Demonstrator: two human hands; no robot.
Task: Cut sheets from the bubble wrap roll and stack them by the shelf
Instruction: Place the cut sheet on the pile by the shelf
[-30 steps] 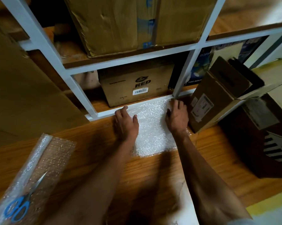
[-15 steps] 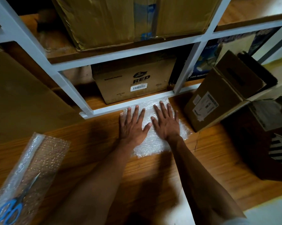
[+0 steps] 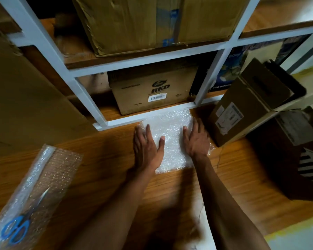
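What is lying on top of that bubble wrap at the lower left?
Blue-handled scissors lie on the bubble wrap. Wooden floor shows through it; nothing else visible.

Left hand (image 3: pixel 146 148) and right hand (image 3: pixel 195 140) flat, palms down, fingers straight.

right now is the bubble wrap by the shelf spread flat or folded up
Spread flat: the clear bubble wrap sheet lies on the wooden floor, both open hands pressing its sides.

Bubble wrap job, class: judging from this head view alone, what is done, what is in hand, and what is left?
Done: cut sheets lie stacked on the floor against the white shelf frame. In hand: the left hand and right hand press flat on the stack's sides. Left: the scissors rest on the uncut bubble wrap at lower left, so more cutting probably remains.
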